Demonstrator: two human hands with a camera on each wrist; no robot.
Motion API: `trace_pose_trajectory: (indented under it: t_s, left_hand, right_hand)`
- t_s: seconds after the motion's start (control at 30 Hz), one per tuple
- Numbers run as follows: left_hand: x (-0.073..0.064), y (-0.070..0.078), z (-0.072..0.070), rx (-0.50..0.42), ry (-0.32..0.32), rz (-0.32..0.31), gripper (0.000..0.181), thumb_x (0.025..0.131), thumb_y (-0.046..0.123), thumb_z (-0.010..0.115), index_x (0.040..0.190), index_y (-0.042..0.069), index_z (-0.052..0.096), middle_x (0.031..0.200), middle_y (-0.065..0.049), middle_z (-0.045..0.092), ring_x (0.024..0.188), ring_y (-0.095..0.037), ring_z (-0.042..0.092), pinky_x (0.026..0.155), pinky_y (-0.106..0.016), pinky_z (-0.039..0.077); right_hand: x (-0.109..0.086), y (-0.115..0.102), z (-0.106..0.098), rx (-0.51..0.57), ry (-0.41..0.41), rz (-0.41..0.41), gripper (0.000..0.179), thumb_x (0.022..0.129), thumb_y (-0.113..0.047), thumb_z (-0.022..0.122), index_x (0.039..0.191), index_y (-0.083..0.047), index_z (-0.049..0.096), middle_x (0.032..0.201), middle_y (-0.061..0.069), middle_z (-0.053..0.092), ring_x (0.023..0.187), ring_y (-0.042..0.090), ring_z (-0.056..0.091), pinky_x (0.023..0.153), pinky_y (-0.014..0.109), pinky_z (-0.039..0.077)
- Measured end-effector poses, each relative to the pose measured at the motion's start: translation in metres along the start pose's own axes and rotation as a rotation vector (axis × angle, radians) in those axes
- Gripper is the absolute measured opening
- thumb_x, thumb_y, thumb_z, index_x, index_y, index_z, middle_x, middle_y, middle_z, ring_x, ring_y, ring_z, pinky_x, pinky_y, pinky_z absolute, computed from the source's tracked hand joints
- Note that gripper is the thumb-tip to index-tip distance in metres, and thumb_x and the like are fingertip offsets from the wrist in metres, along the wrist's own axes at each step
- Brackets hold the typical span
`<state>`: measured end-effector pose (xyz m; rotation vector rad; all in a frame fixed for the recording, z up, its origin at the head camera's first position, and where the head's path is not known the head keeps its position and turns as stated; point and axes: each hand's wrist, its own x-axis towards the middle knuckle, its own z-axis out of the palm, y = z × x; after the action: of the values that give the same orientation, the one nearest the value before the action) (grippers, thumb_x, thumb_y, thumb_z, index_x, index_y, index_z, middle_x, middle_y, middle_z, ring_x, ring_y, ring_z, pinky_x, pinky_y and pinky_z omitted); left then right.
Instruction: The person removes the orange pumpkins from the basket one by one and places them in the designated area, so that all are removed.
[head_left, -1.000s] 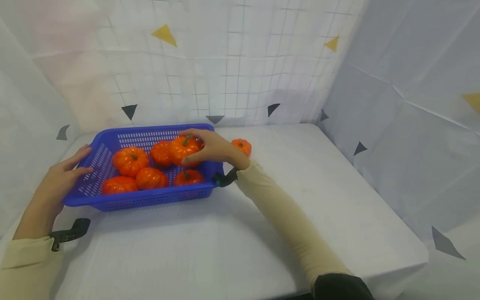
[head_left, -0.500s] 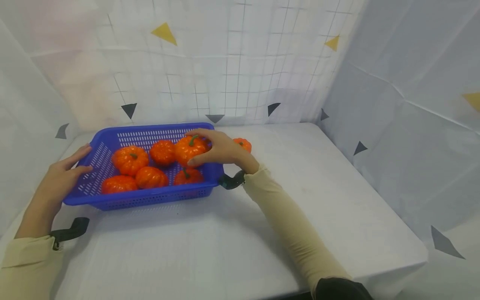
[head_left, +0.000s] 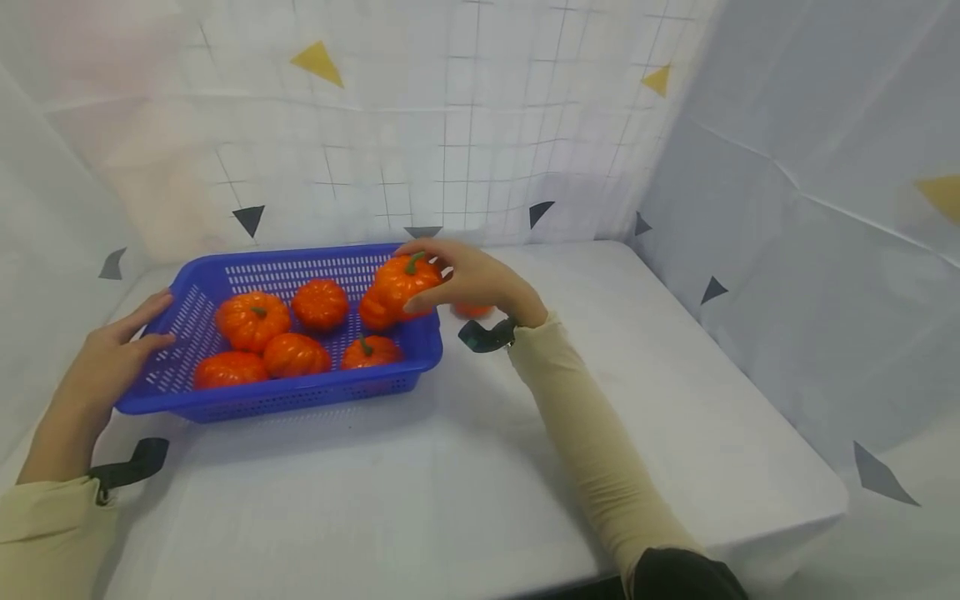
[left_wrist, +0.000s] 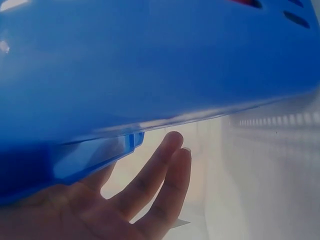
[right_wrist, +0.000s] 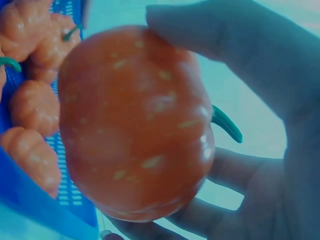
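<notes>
My right hand (head_left: 476, 275) grips an orange toy pumpkin (head_left: 405, 285) with a curved green stem, holding it over the right end of a blue perforated plastic basket (head_left: 300, 388). In the right wrist view this pumpkin (right_wrist: 135, 125) fills the middle, thumb on one side and fingers on the other. Several more orange pumpkins lie in the basket, among them one (head_left: 253, 321) at the left and one (head_left: 374, 310) partly hidden behind the held one. At the basket's left end, my left hand (head_left: 105, 358) holds the rim, thumb over it. Its other fingers (left_wrist: 172, 185) reach below the rim.
Another orange pumpkin (head_left: 472, 311) sits on the white table (head_left: 600, 400) just right of the basket, mostly covered by my right hand and wrist. White sheets (head_left: 555, 108) with grid lines and triangles stand behind and to the right.
My right hand has lifted the pumpkin up and to the right, baring another pumpkin in the basket. The hand now covers most of the pumpkin on the table. My left hand stays on the rim.
</notes>
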<state>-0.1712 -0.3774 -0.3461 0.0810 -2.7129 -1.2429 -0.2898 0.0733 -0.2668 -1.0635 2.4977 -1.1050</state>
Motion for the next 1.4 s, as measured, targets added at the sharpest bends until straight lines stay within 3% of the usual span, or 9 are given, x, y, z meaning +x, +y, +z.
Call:
trace_pose_trajectory:
  t_s: [0.43,0.67,0.9,1.17,1.4]
  left_hand:
    - [-0.002,0.001,-0.003,0.056,-0.045,0.01,0.062,0.112,0.022,0.038,0.166,0.014,0.009,0.169,-0.024,0.001,0.15,-0.058,-0.004,0.107,-0.083,-0.001]
    - [0.0,0.0,-0.002,0.057,-0.035,0.024,0.062,0.112,0.02,0.039,0.166,0.012,0.011,0.169,-0.024,0.001,0.15,-0.058,-0.003,0.109,-0.081,-0.003]
    - [0.0,-0.001,-0.001,0.053,-0.021,0.036,0.062,0.112,0.021,0.04,0.166,0.01,0.012,0.169,-0.024,0.002,0.15,-0.058,-0.003,0.11,-0.081,-0.003]
    - [-0.001,-0.001,-0.002,0.058,-0.025,0.03,0.062,0.112,0.022,0.04,0.166,0.012,0.011,0.169,-0.024,0.002,0.149,-0.058,-0.003,0.109,-0.082,-0.001]
    - [-0.001,-0.001,-0.002,0.047,-0.029,0.026,0.062,0.112,0.022,0.041,0.166,0.012,0.01,0.169,-0.024,0.001,0.149,-0.059,-0.004,0.108,-0.083,-0.001]
  right_hand:
    - [-0.016,0.027,-0.036,0.017,-0.064,-0.07,0.064,0.084,-0.033,0.086,0.142,-0.023,0.062,0.131,-0.003,0.061,0.12,0.024,0.055,0.097,0.04,0.052]
    - [-0.024,0.035,-0.048,0.0,-0.042,-0.014,0.066,0.084,-0.036,0.085,0.144,-0.022,0.061,0.132,-0.001,0.061,0.121,0.026,0.055,0.097,0.042,0.054]
    - [-0.032,0.048,-0.061,-0.026,0.042,0.085,0.067,0.082,-0.04,0.086,0.143,-0.026,0.061,0.134,-0.004,0.06,0.122,0.027,0.053,0.098,0.047,0.049]
    - [-0.037,0.066,-0.071,0.02,0.099,0.148,0.067,0.081,-0.037,0.086,0.142,-0.024,0.061,0.13,0.0,0.061,0.116,0.027,0.054,0.095,0.047,0.049]
    - [-0.036,0.075,-0.073,-0.008,0.18,0.236,0.068,0.082,-0.032,0.084,0.144,-0.022,0.059,0.128,0.004,0.06,0.115,0.029,0.053,0.093,0.048,0.049]
